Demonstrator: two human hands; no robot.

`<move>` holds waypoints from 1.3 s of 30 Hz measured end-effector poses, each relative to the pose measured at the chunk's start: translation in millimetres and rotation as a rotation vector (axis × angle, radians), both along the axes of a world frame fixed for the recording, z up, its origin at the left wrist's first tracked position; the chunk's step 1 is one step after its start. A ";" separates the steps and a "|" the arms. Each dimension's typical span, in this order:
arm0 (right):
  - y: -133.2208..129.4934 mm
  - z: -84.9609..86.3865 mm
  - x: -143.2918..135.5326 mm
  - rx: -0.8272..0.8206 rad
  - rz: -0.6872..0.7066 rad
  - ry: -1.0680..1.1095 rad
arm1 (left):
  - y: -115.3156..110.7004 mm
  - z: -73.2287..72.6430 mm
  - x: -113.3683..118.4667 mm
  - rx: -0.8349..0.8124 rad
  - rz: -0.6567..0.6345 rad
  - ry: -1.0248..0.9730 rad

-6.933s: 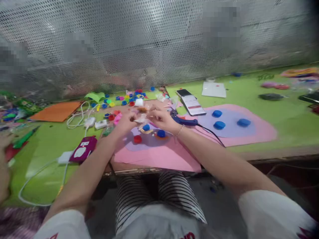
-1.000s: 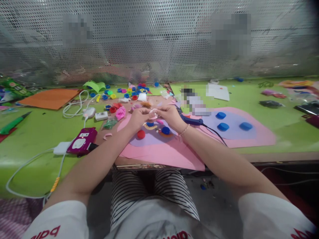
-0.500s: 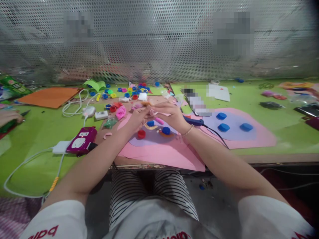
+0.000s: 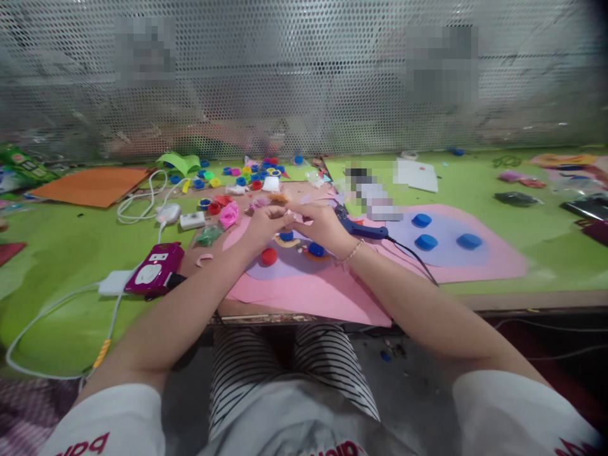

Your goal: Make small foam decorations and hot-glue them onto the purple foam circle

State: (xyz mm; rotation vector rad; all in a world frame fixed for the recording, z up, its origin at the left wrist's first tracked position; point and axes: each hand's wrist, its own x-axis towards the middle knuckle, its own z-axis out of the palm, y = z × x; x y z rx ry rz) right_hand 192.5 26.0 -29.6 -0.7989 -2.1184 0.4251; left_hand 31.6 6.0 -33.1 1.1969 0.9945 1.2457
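My left hand and my right hand meet above the purple paper shape, fingertips pinched together. Between them is a small pale pink piece, mostly covered by the fingers. Just below the hands sit a blue bottle cap, a red bottle cap and another blue bottle cap, with curved tan strips beside the blue ones. The purple shape lies on a pink paper sheet. Right of my right hand rests a blue corded tool, apparently a glue gun.
A second pink sheet with several blue caps lies to the right. Loose coloured caps are scattered at the back. A purple power socket with white cables stands left. Orange paper lies far left; a perforated metal panel rises behind.
My right hand has shifted slightly left and down, and the bright pink strip below it is now hidden. More of the blue tool shows. Another person's hand at the left edge has withdrawn.
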 end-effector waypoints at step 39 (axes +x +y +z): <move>12.9 2.8 7.8 -0.223 0.103 0.095 | 2.2 5.3 1.5 -0.132 -0.071 -0.138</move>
